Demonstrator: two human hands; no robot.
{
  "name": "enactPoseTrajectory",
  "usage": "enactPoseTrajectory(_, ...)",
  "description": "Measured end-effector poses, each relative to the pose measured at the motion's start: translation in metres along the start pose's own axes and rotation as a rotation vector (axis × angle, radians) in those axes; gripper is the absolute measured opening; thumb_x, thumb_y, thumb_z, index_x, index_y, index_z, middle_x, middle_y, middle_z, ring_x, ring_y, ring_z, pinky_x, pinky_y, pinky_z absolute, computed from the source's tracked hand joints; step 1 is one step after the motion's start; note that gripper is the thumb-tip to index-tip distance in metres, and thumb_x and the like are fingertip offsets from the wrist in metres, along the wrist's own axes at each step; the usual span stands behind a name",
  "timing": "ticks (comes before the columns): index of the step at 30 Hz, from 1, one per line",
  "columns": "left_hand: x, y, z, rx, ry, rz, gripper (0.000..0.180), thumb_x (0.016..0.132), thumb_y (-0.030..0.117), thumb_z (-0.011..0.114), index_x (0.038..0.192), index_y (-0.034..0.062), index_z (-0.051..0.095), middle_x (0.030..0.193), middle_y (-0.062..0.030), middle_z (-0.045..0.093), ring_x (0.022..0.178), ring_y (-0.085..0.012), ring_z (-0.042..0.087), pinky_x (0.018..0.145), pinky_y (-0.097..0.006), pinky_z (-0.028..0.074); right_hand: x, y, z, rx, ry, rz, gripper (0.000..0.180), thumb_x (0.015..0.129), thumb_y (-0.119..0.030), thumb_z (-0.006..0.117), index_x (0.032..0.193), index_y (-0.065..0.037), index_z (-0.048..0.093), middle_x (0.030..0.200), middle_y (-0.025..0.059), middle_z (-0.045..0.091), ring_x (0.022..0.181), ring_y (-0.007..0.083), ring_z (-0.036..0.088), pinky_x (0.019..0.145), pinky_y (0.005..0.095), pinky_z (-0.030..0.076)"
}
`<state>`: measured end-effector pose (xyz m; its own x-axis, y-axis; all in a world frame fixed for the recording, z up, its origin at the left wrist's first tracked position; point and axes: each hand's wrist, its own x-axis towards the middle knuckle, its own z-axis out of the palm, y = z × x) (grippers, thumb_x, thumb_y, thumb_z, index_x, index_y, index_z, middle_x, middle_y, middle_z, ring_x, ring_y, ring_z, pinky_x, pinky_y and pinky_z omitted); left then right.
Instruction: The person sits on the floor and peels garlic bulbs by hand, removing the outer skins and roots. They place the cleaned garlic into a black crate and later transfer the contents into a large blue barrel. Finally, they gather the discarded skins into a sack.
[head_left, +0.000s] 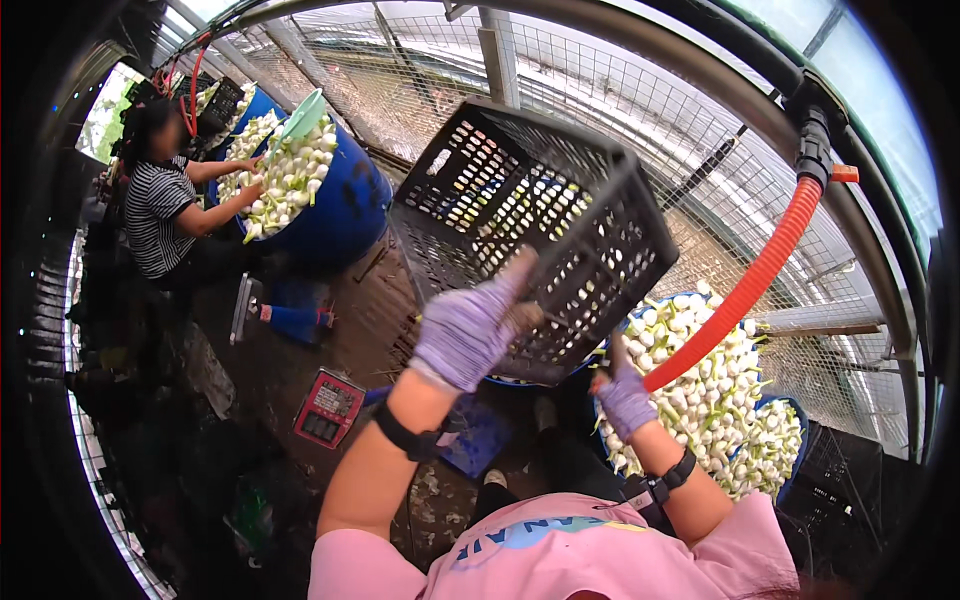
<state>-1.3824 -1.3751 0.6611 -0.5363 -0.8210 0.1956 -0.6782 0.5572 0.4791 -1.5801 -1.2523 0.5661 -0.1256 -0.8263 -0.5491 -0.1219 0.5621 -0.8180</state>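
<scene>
A black plastic crate (610, 235) with slotted walls is held up tilted in front of me, and nothing shows inside it. My left hand (465, 335), in a purple knit glove, grips its near left side. Just below the crate's near right corner, my right hand (627, 402), gloved alike, is closed around the lower end of an orange-red ribbed hose (750, 285). One of its fingers points up toward the crate. Under the hose and beside the right hand lies a heap of white bulbs with green stems (690, 390), in blue tubs.
A co-worker (165, 205) at the far left reaches into a blue barrel (345, 195) of similar bulbs with a pale green basin (303, 115). A red scale display (330, 408) stands at my left. Wire mesh (590, 75) and metal pipes run along the right.
</scene>
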Motion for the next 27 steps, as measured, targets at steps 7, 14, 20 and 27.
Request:
enactPoseTrajectory(7, -0.094, 0.008, 0.112, -0.395, -0.454, -0.337, 0.049, 0.076, 0.023, 0.062, 0.120, 0.0075, 0.048, 0.107, -0.0180, 0.056, 0.101, -0.0327, 0.053, 0.085, -0.038, 0.043, -0.037, 0.074, 0.020, -0.278, -0.443, 0.362, 0.040, 0.077, -0.032, 0.061, 0.099, 0.001, 0.060, 0.078, 0.0107, 0.062, 0.070, 0.0128, 0.056, 0.065, 0.0277, 0.046)
enactPoseTrajectory(14, -0.235, 0.020, 0.073, -0.805, -0.033, -0.563, 0.043, 0.076, 0.010, 0.064, 0.117, 0.0030, 0.051, 0.104, -0.0130, 0.057, 0.096, -0.0200, 0.055, 0.084, -0.030, 0.044, -0.049, 0.065, 0.098, -0.094, -0.646, 0.201, 0.045, 0.065, -0.037, 0.078, 0.084, -0.001, 0.059, 0.070, 0.0014, 0.058, 0.065, 0.0106, 0.054, 0.057, 0.0216, 0.042)
enactPoseTrajectory(20, -0.376, 0.066, 0.039, -1.036, 0.267, -0.731, 0.041, 0.068, 0.006, 0.069, 0.107, 0.0024, 0.056, 0.091, -0.0053, 0.056, 0.083, -0.0111, 0.050, 0.075, -0.026, 0.043, -0.119, 0.088, 0.195, -0.052, -1.205, 0.159, 0.046, 0.069, -0.032, 0.076, 0.100, -0.004, 0.056, 0.087, 0.0010, 0.060, 0.080, 0.0121, 0.056, 0.074, 0.0252, 0.046)
enactPoseTrajectory(27, -0.587, 0.134, 0.044, -1.249, 0.936, -0.800, 0.046, 0.071, 0.007, 0.072, 0.113, 0.0040, 0.054, 0.114, -0.0061, 0.056, 0.101, -0.0135, 0.052, 0.089, -0.028, 0.042, -0.266, 0.147, 0.312, -0.348, -1.611, 0.368, 0.042, 0.074, -0.022, 0.071, 0.108, -0.004, 0.055, 0.096, 0.0031, 0.061, 0.087, 0.0128, 0.056, 0.076, 0.0268, 0.047)
